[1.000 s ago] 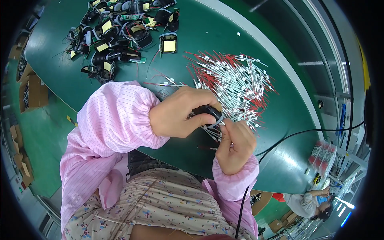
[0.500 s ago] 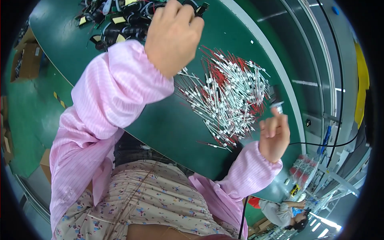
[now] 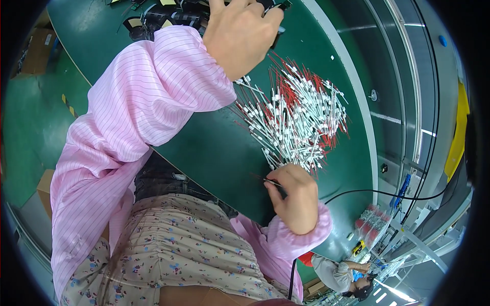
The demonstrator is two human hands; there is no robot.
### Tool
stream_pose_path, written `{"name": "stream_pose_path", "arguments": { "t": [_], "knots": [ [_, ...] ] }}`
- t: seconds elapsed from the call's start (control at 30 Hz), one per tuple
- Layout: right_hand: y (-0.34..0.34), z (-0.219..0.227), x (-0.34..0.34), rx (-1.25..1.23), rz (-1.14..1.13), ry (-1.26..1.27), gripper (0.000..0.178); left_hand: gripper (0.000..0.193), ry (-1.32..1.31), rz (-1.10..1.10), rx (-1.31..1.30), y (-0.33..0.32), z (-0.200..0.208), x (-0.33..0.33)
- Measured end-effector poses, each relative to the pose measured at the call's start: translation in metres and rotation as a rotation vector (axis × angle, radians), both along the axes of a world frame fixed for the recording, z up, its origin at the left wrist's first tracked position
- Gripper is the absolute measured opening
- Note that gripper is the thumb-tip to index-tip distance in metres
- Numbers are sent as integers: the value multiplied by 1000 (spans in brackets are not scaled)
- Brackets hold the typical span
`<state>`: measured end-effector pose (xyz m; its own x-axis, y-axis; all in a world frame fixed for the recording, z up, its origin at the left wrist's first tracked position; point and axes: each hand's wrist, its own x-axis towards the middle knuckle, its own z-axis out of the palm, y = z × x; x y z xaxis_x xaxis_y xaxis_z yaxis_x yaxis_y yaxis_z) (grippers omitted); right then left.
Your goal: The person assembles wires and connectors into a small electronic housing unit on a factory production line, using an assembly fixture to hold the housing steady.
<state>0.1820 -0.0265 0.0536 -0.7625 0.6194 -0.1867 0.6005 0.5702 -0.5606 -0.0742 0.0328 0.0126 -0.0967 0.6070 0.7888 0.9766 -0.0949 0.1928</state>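
Observation:
My left hand [image 3: 241, 38] is at the top of the table, its fingers curled round a black part with a green edge [image 3: 284, 6] that sticks out past them. The rest of that part is hidden by the hand. Down at the near edge of a heap of white-sleeved red wires [image 3: 301, 109], my right hand [image 3: 295, 196] is closed, thumb and forefinger pinching a thin wire [image 3: 270, 181]. The wire looks dark at the fingertips, with a faint reddish end.
More black parts with pale yellow pads [image 3: 173, 20] lie beyond my left forearm on the green table [image 3: 204, 148]. A pale rim [image 3: 357, 86] bounds the table's right side. A black cable [image 3: 367, 191] crosses at right. Another person [image 3: 334, 273] sits at lower right.
My right hand has come left and nearer to me, from open to pinching a wire. The blurred dark thing beside it is gone from there. My left hand still grips the black part.

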Motion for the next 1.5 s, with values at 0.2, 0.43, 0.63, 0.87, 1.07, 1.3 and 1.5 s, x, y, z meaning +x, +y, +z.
{"name": "stream_pose_path", "arguments": {
  "t": [0.2, 0.43, 0.63, 0.87, 1.07, 1.3, 1.5],
  "knots": [
    [-25, -9, 4, 230, -131, -361, 13, 21, -532, -446, -35, 1, 5, 17],
    [-6, 8, 1, 3, -120, 241, 18, 16, -1369, -1010, -269, -10, 3, 32],
    [8, -5, -12, 82, -365, 604, 22, 16, -1451, -1061, -751, -14, 12, 26],
    [9, -19, -11, 241, -428, 603, 21, 11, -890, -1259, -943, -21, -7, 38],
    [9, -19, -11, 324, -434, 622, 21, 10, -958, -1193, -1061, -24, -1, 40],
    [7, -19, -15, 446, -359, 551, 23, 8, -818, -1235, -884, -29, -15, 42],
    [12, -17, 1, 418, -418, 583, 25, 7, -882, -1178, -905, -26, -2, 40]
  ]
}}
